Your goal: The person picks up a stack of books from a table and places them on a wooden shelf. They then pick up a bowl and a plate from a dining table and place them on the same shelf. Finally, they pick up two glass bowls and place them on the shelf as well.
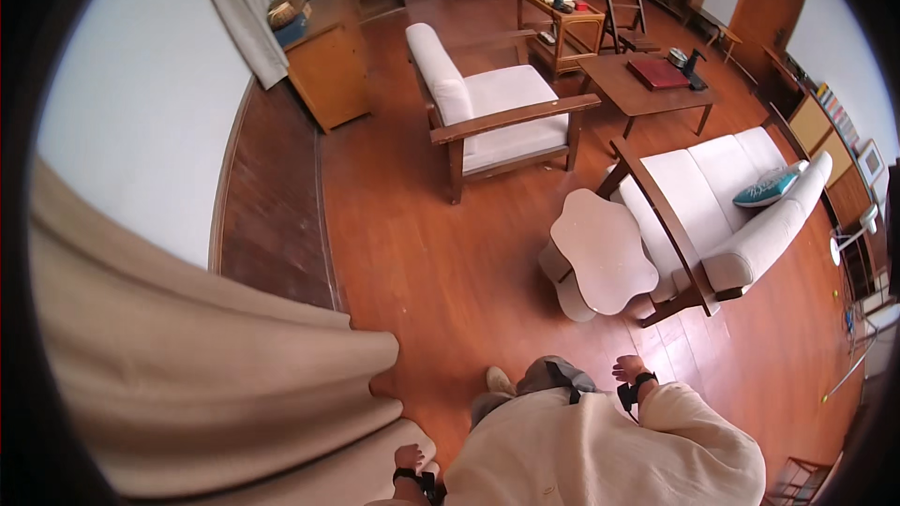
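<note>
My left hand [409, 457] is low in the view, right by the hem of a long beige curtain [211, 379]; whether it touches the cloth I cannot tell. On the other side of my body, my right hand [628, 367] hangs over the wooden floor with its fingers loosely curled and nothing seen in it. Each wrist wears a black strap with a small device. Ahead of my right hand stands a wavy-edged side table [603, 253], beside the arm of a white-cushioned sofa [703, 183].
A wooden armchair [510, 98] with white cushions stands ahead. Beyond it are a low coffee table [605, 84] bearing a red box [657, 74], and a rattan trolley [562, 42]. A wooden cabinet [327, 74] stands at the upper left. Cables and a white lamp [870, 219] are at the far right.
</note>
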{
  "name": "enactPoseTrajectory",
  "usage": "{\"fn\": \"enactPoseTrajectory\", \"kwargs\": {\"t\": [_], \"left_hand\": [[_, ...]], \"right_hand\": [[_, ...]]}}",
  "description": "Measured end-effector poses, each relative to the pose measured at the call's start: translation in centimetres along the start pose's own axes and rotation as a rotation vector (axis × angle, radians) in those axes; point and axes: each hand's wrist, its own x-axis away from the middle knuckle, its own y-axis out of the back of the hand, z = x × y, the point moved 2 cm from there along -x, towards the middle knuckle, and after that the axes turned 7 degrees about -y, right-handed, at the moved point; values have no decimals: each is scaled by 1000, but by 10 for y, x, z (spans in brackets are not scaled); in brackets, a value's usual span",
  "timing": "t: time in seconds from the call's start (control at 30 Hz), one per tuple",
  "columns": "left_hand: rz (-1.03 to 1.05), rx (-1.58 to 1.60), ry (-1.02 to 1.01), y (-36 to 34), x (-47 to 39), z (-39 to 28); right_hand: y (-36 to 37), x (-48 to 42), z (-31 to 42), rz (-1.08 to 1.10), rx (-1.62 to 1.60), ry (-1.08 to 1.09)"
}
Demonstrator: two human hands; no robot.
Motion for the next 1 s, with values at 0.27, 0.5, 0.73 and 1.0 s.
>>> {"fn": "enactPoseTrajectory", "kwargs": {"t": [0.27,0.5,0.73,1.0], "left_hand": [[-684,-464,-359,-127,-111,-264],[-486,-645,-610,-106,-177,-321],[-772,-213,-32,-110,-168,-324],[-818,-52,44,-64,-217,-337]], "right_hand": [[-79,1,95,-44,-37,8],[-150,-67,214,7,-27,-97],[-265,-80,433,143,212,207],[-443,-45,610,184,363,429]]}}
